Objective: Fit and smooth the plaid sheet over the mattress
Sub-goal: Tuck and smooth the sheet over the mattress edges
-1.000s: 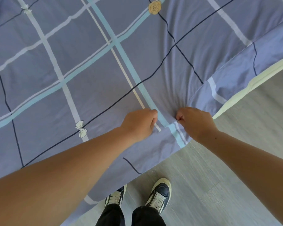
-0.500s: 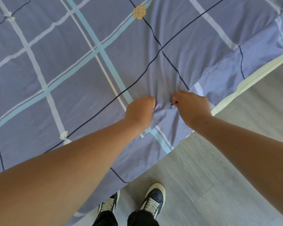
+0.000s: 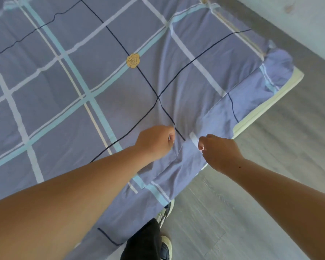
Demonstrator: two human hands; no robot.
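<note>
The plaid sheet [image 3: 109,87], blue-grey with white, teal and dark lines and a tan rose print, covers the mattress top and hangs over its near edge. A pale strip of bare mattress [image 3: 266,107] shows along the right side up to the far corner. My left hand [image 3: 155,142] is closed, pinching the sheet fabric near the bed edge. My right hand [image 3: 219,153] sits a little to the right with its fingers curled on the overhanging fold of the sheet; the grip itself is hidden under the hand.
Grey wood-look floor [image 3: 270,194] runs along the right of the bed. My shoes and dark trouser legs [image 3: 158,235] stand right against the hanging sheet. A pale wall [image 3: 298,25] lies beyond the far corner.
The view has swung up and right, now showing the far corner of the bed. Both hands have moved further along the edge and spread slightly apart, still on the sheet.
</note>
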